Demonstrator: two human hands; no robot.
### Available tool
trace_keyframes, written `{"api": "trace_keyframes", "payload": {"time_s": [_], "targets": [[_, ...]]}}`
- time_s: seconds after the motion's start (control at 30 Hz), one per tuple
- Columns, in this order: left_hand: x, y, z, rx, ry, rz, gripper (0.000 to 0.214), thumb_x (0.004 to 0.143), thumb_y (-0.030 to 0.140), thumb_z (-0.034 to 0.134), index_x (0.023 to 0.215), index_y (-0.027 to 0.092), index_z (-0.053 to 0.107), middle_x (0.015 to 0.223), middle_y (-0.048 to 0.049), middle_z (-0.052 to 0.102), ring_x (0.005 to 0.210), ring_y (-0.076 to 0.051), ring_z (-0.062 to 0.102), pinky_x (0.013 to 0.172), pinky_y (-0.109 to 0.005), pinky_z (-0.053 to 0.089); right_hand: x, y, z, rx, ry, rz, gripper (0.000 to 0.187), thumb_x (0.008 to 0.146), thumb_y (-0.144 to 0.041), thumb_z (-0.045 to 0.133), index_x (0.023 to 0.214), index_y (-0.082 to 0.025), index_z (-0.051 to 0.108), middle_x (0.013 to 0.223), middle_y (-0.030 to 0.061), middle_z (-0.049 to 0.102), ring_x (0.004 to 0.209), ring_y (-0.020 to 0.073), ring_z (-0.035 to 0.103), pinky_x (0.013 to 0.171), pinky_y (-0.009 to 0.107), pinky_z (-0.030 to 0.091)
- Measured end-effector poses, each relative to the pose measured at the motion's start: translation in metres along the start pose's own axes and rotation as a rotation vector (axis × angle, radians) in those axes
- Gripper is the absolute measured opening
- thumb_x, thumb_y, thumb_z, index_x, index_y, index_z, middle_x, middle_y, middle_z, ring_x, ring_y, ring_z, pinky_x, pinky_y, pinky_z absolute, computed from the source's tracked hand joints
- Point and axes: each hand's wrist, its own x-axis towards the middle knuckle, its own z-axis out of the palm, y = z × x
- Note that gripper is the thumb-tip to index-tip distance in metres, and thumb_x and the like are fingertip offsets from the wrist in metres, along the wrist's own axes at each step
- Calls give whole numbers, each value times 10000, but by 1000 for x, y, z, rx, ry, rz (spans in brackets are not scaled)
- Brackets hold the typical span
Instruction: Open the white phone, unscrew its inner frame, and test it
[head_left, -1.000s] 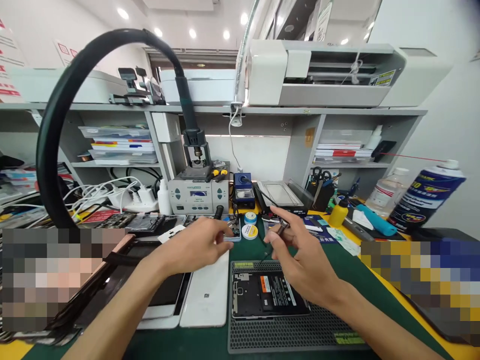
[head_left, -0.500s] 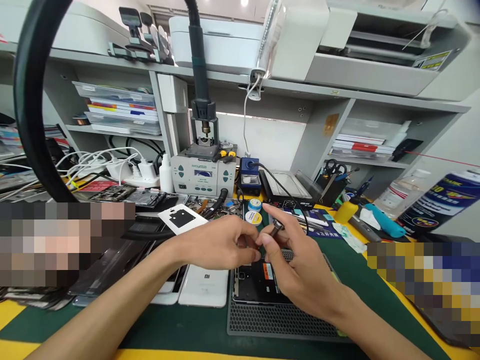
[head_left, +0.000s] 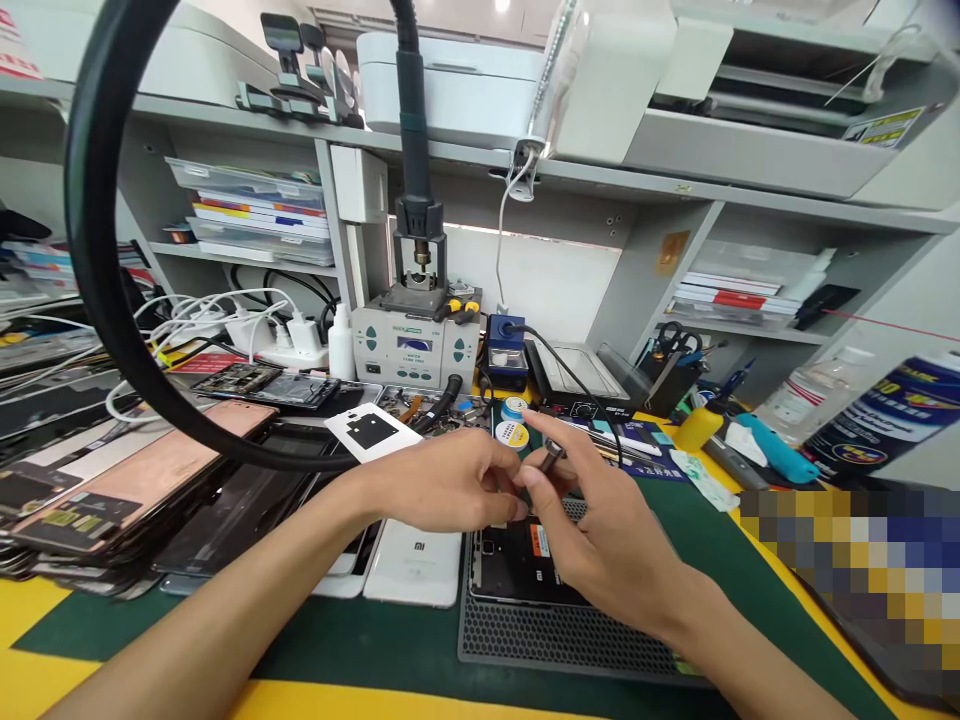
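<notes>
My right hand (head_left: 600, 530) is closed on a thin dark screwdriver (head_left: 551, 458), held slanted over an opened black phone (head_left: 517, 565) that lies on a dark perforated mat (head_left: 540, 640). My left hand (head_left: 450, 485) has its fingers pinched together right at the screwdriver's lower end; what they hold is too small to see. Both hands hover just above the phone's top edge. A white phone back cover (head_left: 416, 560) lies beside the mat on the left.
A stack of phone screens and panels (head_left: 112, 500) fills the left. A grey soldering station (head_left: 416, 345), a thick black hose loop (head_left: 90, 250), solder tins (head_left: 512, 430), a spray can (head_left: 877, 415) and a bottle stand at the back. Shelves rise behind.
My left hand came back from the clutter behind the mat and met my right hand over the phone. The view tipped downward and a little left.
</notes>
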Motion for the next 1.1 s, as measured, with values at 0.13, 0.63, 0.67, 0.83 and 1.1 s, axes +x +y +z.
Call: {"api": "trace_keyframes", "payload": {"time_s": [0.13, 0.63, 0.67, 0.83, 1.1], "targets": [[1, -1, 0, -27, -5, 18, 173, 899, 305, 566, 839, 162, 643, 681, 38, 517, 590, -108, 386, 534, -268, 302, 0, 1, 0, -56, 2, -43, 407, 974, -146, 508, 1365, -229, 430, 920, 0, 673, 652, 125, 630, 621, 264, 499], [0, -14, -5, -123, 27, 192, 113, 791, 199, 599, 689, 162, 630, 635, 40, 518, 572, -102, 391, 562, -254, 329, 18, -7, -3, -321, -157, -122, 97, 958, -174, 466, 883, -221, 426, 619, -68, 470, 463, 116, 420, 491, 275, 245], [0, -14, -6, -122, 27, 197, 119, 780, 192, 603, 665, 163, 617, 638, 39, 526, 573, -101, 393, 562, -253, 328, 17, -8, -3, -318, -155, -121, 105, 958, -174, 466, 878, -224, 420, 618, -70, 461, 464, 116, 411, 491, 276, 240], [-1, -13, -7, -123, 40, 197, 136, 767, 196, 618, 637, 162, 598, 630, 43, 523, 570, -96, 387, 542, -243, 308, 15, -10, -2, -303, -131, -110, 143, 951, -162, 473, 862, -239, 393, 585, -92, 404, 448, 114, 371, 486, 272, 227], [1, -12, -4, -69, 88, 211, 93, 788, 246, 637, 762, 164, 672, 639, 45, 510, 583, -103, 395, 531, -242, 317, 17, -9, -1, -295, -104, -93, 121, 932, -144, 483, 900, -234, 408, 526, -124, 332, 408, 107, 353, 471, 253, 236]]}}
